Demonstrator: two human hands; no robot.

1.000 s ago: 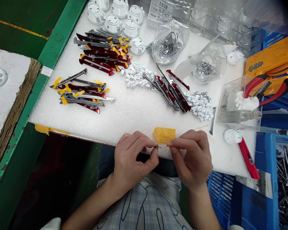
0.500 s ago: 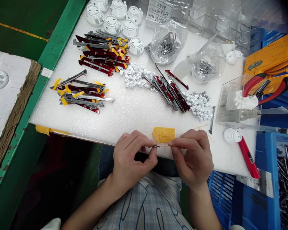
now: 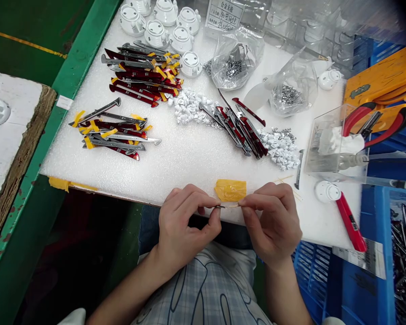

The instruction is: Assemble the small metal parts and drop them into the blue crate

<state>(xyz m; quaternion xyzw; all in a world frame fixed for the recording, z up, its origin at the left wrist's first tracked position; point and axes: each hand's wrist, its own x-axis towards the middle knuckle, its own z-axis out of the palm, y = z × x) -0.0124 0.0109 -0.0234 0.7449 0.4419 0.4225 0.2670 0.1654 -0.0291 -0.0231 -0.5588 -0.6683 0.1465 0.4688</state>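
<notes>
My left hand [image 3: 188, 230] is closed, pinching a small dark metal piece [image 3: 219, 206] between thumb and index finger; most of it is hidden by the fingers. My right hand [image 3: 274, 221] is closed too, its fingertips on a thin pale stick [image 3: 232, 206] whose tip points at the metal piece. Whether stick and piece touch I cannot tell. Just beyond the fingertips lies a patch of yellow tape [image 3: 230, 190] at the front edge of the white foam board [image 3: 176, 167]. More thin sticks [image 3: 292, 192] lie right of my right hand.
Red and grey strips with yellow tape [image 3: 145, 74] lie at left, untaped strips [image 3: 242, 128] in the middle. Small white parts [image 3: 189, 107], bags of metal bits [image 3: 237, 63] and white pot-shaped parts [image 3: 155, 34] stand behind. At right are a clear box [image 3: 334, 153], pliers [image 3: 358, 119] and a red-handled tool [image 3: 352, 223].
Both hands stay nearly in place, still pinching the metal piece and the stick. The view has shifted very slightly.
</notes>
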